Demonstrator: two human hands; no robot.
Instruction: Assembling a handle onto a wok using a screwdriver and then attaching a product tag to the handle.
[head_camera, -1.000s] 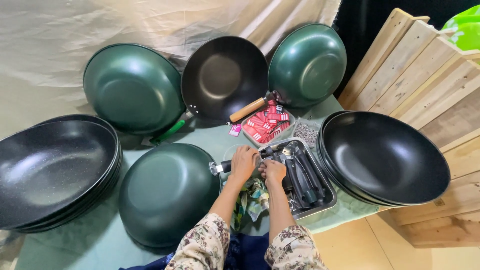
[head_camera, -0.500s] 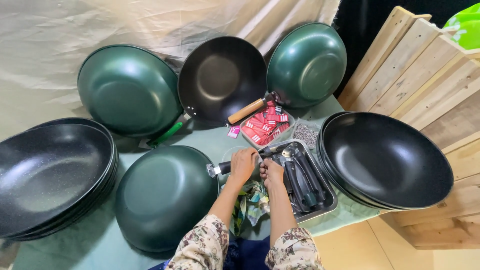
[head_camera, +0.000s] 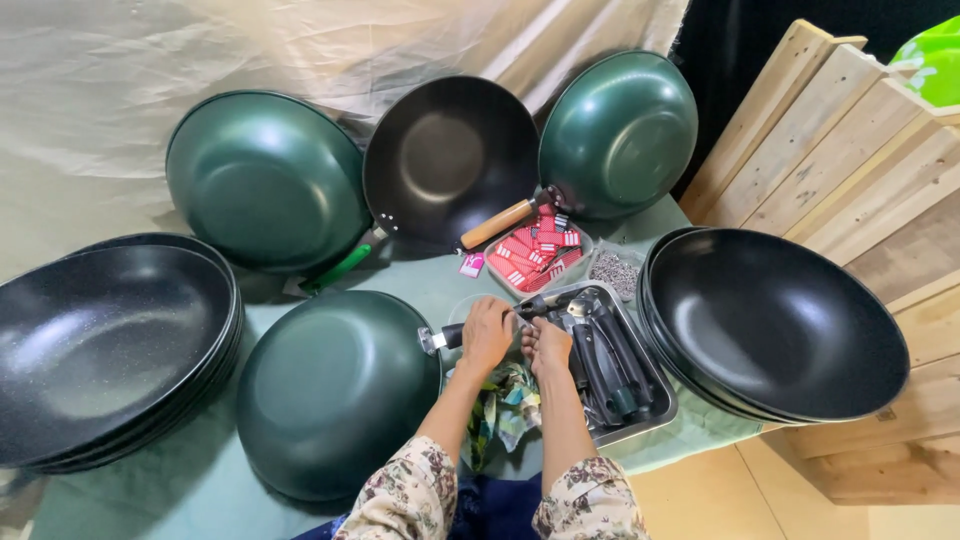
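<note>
Our left hand (head_camera: 487, 335) grips a black handle (head_camera: 450, 336) that sticks out from the upturned green wok (head_camera: 335, 395) just beside it. Our right hand (head_camera: 548, 345) closes on the handle's other end, at the edge of the metal tray (head_camera: 655, 405) of black handles. We see stacked black woks (head_camera: 785, 325) right of the tray.

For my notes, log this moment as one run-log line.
left hand: grips black pan handle | right hand: touching it, over metal tray | green wok: upside down, left
</note>
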